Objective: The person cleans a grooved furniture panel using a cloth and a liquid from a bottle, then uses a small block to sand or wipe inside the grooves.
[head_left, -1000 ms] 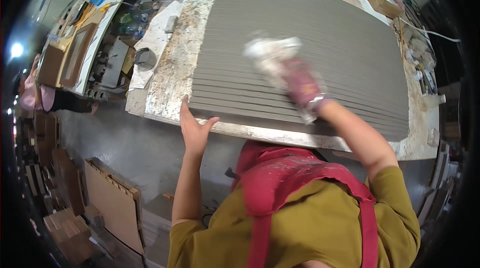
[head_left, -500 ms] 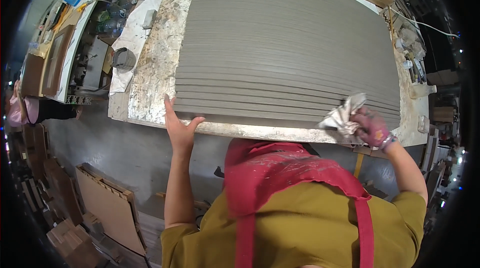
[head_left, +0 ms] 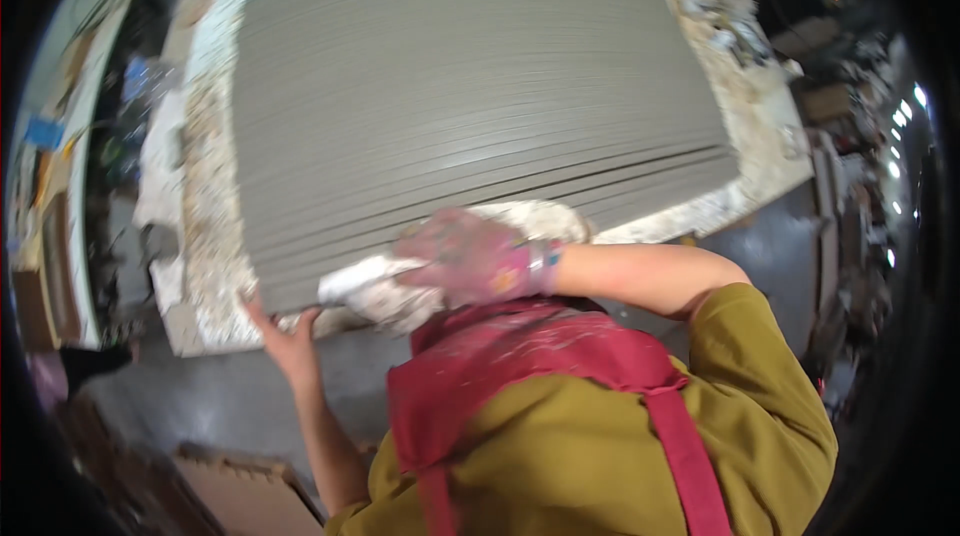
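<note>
a broad bed of grey strips (head_left: 480, 86) is covering most of the tabletop (head_left: 208, 276), the strips lying side by side and running lengthwise from its left side toward its right, with dark gaps opening between some of them toward its near edge. at the near left corner of the tabletop, the bare left hand (head_left: 288, 344) is reaching up to the corner of the strips; its fingers are spreading wide, thumb well apart from forefinger, and are gripping nothing that shows, though whether they are pressing on the strips is staying unclear. over the near edge of the tabletop, the gloved right hand (head_left: 465, 256) is closing around a bunched white cloth (head_left: 375, 288), blurred, with cloth showing on both sides of the glove.

as for handling, the strips are looking rigid across their width but probably flexing along their length; singly they are likely weighing little, together a good deal. their faint sheen is suggesting a smooth, somewhat slippery face that is probably marking easily, so the ends, by the left and right sides of the tabletop, are seeming the safest holds, two hands sharing each length. the cloth is looking limp and light, forgiving of a loose bunch in the palm, with its loose folds probably catching on strip edges near the front of the tabletop.
</note>
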{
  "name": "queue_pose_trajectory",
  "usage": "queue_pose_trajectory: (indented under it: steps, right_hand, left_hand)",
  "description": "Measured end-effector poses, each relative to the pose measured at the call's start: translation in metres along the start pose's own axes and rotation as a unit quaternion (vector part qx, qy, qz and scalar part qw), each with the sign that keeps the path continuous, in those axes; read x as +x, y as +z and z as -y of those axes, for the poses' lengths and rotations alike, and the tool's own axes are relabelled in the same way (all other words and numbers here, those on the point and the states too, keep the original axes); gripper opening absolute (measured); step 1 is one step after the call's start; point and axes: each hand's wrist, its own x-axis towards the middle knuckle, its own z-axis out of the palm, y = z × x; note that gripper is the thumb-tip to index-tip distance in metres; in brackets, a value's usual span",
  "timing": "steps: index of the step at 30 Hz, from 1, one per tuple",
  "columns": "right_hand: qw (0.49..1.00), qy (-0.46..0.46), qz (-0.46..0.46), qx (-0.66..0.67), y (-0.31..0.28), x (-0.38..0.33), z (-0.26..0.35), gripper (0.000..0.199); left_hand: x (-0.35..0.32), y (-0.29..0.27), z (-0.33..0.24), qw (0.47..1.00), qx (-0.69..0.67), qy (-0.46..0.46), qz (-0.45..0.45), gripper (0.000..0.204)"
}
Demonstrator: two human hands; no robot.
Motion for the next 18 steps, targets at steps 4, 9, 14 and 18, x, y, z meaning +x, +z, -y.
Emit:
queue_pose_trajectory:
  steps: [4, 9, 14, 18]
  right_hand:
    - [0.919, 0.371, 0.041, -0.128, -0.06, -0.184, -0.055, 0.042]
    - [0.75, 0.575, -0.305, -0.118, -0.09, -0.407, -0.103, 0.039]
    - [0.864, 0.435, -0.24, -0.089, -0.076, -0.175, -0.056, 0.048]
    - [0.967, 0.104, -0.051, -0.226, -0.046, -0.021, -0.011, 0.049]
  left_hand:
    - [-0.005, -0.01, 0.008, 0.995, -0.086, -0.048, 0.022, 0.089]
    - [0.011, -0.001, -0.01, 0.991, 0.104, 0.08, -0.002, 0.088]
    - [0.011, -0.007, -0.013, 0.985, 0.142, 0.1, -0.005, 0.086]
    - [0.005, -0.007, 0.0, 0.986, 0.114, 0.116, -0.035, 0.078]
